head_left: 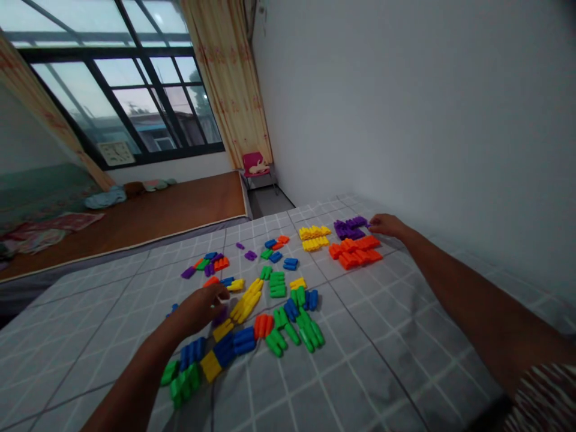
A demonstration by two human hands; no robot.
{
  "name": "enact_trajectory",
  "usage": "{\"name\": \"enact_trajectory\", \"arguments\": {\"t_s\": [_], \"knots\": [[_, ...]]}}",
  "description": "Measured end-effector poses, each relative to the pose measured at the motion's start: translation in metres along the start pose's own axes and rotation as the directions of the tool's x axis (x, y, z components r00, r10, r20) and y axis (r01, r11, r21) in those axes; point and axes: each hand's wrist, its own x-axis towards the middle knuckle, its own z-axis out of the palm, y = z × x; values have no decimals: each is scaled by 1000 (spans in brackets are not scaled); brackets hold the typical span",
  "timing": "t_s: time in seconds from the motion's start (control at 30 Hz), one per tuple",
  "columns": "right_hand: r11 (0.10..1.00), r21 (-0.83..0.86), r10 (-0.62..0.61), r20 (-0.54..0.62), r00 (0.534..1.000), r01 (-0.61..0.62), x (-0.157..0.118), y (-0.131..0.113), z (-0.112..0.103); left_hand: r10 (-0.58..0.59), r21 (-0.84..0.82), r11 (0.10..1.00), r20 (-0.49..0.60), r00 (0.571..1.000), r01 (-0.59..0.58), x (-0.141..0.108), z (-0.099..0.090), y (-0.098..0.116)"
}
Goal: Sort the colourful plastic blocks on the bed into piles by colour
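Many finger-shaped plastic toy pieces lie on the checked sheet in several colours. My right hand (387, 225) is far out near the wall, its fingers pinched on the end of a purple piece (368, 225) beside the purple group (348, 228). Just below that group lie orange pieces (355, 252). On the near left, my left hand (202, 307) has its fingers curled down round a purple plastic piece (220, 315), which is partly hidden. Yellow pieces (247, 301) lie to the right of it, with blue pieces (234, 345) below.
Rows of yellow pieces (314, 237) sit left of the purple group. Green pieces (309, 331) and mixed small clusters (207, 264) are spread over the grey checked sheet (360, 372). A wall (427, 120) borders the right side. Beyond are a brown mat (189, 207) and a pink chair (254, 163).
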Motion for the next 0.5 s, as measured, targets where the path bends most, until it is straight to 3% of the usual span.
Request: {"name": "enact_trajectory", "arguments": {"t_s": [0.1, 0.27, 0.33, 0.4, 0.5], "knots": [[999, -33, -30, 5, 1000, 30, 4, -6, 9, 39, 3, 999, 77, 996, -39, 2, 9, -5], [996, 53, -74, 24, 997, 72, 9, 3, 18, 55, -41, 998, 17, 998, -55, -13, 6, -18], [996, 70, -57, -56, 997, 61, 12, 17, 22, 39, -82, 996, 37, 999, -36, -23, 3, -22], [994, 84, -53, -216, 975, 72, 18, 27, 22, 21, -131, 991, 77, 997, -11, -30, 5, -27], [973, 88, -165, -373, 913, 211, 17, 8, 10, -1, -185, 983, 28, 1000, 6, -32, 16, -35]]}}
